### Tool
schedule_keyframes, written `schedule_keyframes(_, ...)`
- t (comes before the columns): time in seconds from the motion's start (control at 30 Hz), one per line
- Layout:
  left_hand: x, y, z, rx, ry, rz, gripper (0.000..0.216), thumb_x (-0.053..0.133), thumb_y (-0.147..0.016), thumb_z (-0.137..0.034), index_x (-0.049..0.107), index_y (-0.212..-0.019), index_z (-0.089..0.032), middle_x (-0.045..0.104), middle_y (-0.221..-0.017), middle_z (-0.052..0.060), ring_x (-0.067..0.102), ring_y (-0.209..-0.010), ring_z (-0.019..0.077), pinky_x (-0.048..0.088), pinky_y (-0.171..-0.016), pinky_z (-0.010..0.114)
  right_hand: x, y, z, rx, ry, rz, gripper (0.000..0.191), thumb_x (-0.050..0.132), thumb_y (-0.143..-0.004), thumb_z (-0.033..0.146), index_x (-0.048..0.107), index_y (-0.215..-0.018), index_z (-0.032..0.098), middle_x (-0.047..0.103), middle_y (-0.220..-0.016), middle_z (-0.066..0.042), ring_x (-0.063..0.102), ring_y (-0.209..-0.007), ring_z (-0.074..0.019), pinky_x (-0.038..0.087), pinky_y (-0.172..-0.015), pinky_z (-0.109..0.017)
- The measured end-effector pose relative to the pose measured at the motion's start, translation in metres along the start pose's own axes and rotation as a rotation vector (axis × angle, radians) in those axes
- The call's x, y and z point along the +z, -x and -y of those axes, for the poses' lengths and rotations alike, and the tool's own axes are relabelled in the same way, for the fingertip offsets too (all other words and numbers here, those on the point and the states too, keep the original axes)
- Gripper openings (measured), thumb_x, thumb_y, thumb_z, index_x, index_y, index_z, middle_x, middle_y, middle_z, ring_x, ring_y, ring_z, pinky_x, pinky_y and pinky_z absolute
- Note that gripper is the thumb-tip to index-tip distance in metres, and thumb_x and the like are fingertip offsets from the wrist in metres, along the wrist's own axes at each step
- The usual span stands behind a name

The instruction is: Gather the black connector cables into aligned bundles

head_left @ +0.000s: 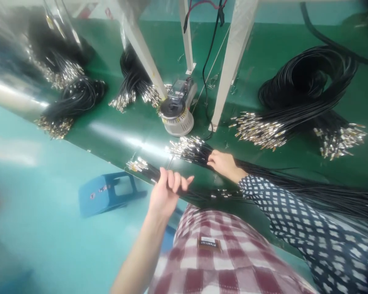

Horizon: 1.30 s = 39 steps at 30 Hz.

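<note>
My left hand (167, 188) is closed around a small bundle of black cables (149, 171) near the front edge of the green table. The metal-tipped ends of that bundle stick out to the left of my fingers. My right hand (223, 164), in a patterned sleeve, has its fingers curled on a thicker bundle of black cables (200, 153). Its silver ends fan out leftward, and the long cables trail off to the right beneath my forearm. A single thin cable end (171, 163) lies between the two bundles. Other metal tips (222, 193) lie close to my waist.
A grey device with a round base (178, 124) stands behind the bundles, among white metal legs (225, 81). Coiled cables (306, 81) lie at right, more bundles (75, 98) at left. A black cord (206, 73) hangs down. A blue stool (106, 194) is on the floor.
</note>
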State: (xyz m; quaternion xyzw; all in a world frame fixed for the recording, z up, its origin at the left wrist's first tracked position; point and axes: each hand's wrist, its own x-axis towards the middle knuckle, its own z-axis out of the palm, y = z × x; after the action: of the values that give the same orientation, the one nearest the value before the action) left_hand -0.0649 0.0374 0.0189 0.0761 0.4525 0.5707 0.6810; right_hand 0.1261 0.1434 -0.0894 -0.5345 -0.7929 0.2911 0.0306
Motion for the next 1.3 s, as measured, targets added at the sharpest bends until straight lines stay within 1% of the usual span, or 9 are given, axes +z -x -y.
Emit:
schedule_keyframes(0.13, -0.002, 0.002, 0.006, -0.066, 0.051, -0.041, 0.052, 0.046, -0.092, -0.045, 0.037, -0.050, -0.016, 0.021, -0.042, -0.007, 0.021, -0.038, 0.0063, 0.030, -0.044, 0.021, -0.005, 0.013, -0.002, 0.014, -0.060, -0.043, 0.017, 0.057, -0.089, 0.034, 0.068, -0.086, 0.021, 0.066, -0.096, -0.003, 0.059, -0.078, -0.0159, 0.040, -0.067, -0.027)
schedule_keyframes(0.3, 0.001, 0.000, 0.010, -0.045, -0.050, -0.011, 0.028, 0.053, -0.091, -0.035, 0.058, -0.072, -0.015, 0.018, -0.040, -0.009, 0.015, -0.038, 0.0056, 0.021, -0.041, 0.020, -0.020, 0.052, -0.007, 0.037, -0.454, -0.161, 0.018, 0.063, -0.083, 0.037, 0.065, -0.080, 0.020, 0.062, -0.077, -0.001, 0.048, -0.057, -0.0118, 0.039, -0.059, -0.027)
schedule_keyframes(0.4, 0.008, 0.000, 0.007, -0.019, -0.100, 0.016, 0.021, 0.055, -0.090, -0.031, 0.060, -0.078, -0.014, 0.019, -0.040, -0.010, 0.015, -0.038, 0.0052, 0.019, -0.041, 0.020, -0.020, 0.067, -0.007, 0.023, -0.668, -0.297, 0.022, 0.064, -0.081, 0.040, 0.064, -0.079, 0.019, 0.063, -0.087, -0.004, 0.050, -0.061, -0.0123, 0.042, -0.059, -0.027)
schedule_keyframes(0.5, 0.015, 0.001, 0.004, 0.003, -0.129, 0.029, 0.016, 0.058, -0.088, -0.029, 0.061, -0.081, -0.014, 0.020, -0.041, -0.010, 0.016, -0.038, 0.0049, 0.019, -0.042, 0.020, -0.020, 0.082, -0.006, 0.063, -0.794, -0.362, 0.024, 0.065, -0.081, 0.043, 0.064, -0.080, 0.019, 0.063, -0.082, -0.004, 0.053, -0.065, -0.0142, 0.044, -0.060, -0.027)
schedule_keyframes(0.7, 0.035, 0.003, 0.003, 0.072, -0.158, 0.039, 0.024, 0.066, -0.083, -0.025, 0.064, -0.104, -0.015, 0.023, -0.043, -0.011, 0.019, -0.038, 0.0041, 0.020, -0.043, 0.020, -0.025, 0.127, -0.007, 0.113, -0.845, -0.248, 0.026, 0.066, -0.080, 0.044, 0.065, -0.080, 0.018, 0.063, -0.072, -0.003, 0.055, -0.062, -0.0150, 0.045, -0.056, -0.027)
schedule_keyframes(0.93, 0.052, 0.003, 0.012, 0.090, -0.191, 0.005, 0.019, 0.077, -0.070, -0.023, 0.065, -0.078, -0.011, 0.029, -0.041, -0.011, 0.023, -0.037, 0.0022, 0.019, -0.041, 0.020, -0.023, 0.153, -0.008, 0.106, -0.776, -0.156, 0.024, 0.061, -0.085, 0.042, 0.065, -0.081, 0.018, 0.065, -0.073, -0.004, 0.057, -0.064, -0.0158, 0.045, -0.058, -0.027)
schedule_keyframes(1.07, 0.052, 0.003, 0.017, 0.072, -0.212, -0.003, 0.019, 0.078, -0.069, -0.024, 0.065, -0.074, -0.012, 0.030, -0.041, -0.011, 0.024, -0.037, 0.0018, 0.020, -0.041, 0.020, -0.026, 0.154, -0.008, 0.073, -0.713, -0.098, 0.026, 0.058, -0.087, 0.043, 0.065, -0.080, 0.018, 0.065, -0.074, -0.004, 0.057, -0.065, -0.0160, 0.043, -0.058, -0.027)
schedule_keyframes(1.23, 0.047, 0.006, 0.020, 0.131, -0.244, -0.031, 0.023, 0.074, -0.074, -0.030, 0.062, -0.066, -0.012, 0.035, -0.040, -0.009, 0.027, -0.037, 0.0024, 0.022, -0.039, 0.020, -0.051, 0.144, -0.005, -0.061, -0.552, 0.277, 0.026, 0.056, -0.087, 0.041, 0.066, -0.079, 0.018, 0.067, -0.076, -0.003, 0.056, -0.066, -0.0154, 0.043, -0.061, -0.027)
schedule_keyframes(1.3, 0.044, 0.007, 0.024, 0.161, -0.296, -0.024, 0.023, 0.075, -0.074, -0.029, 0.063, -0.065, -0.012, 0.042, -0.043, -0.006, 0.030, -0.038, 0.0027, 0.024, -0.040, 0.020, -0.065, 0.134, 0.012, -0.121, -0.496, 0.297, 0.024, 0.059, -0.086, 0.041, 0.067, -0.083, 0.019, 0.068, -0.082, -0.003, 0.055, -0.066, -0.0145, 0.042, -0.062, -0.027)
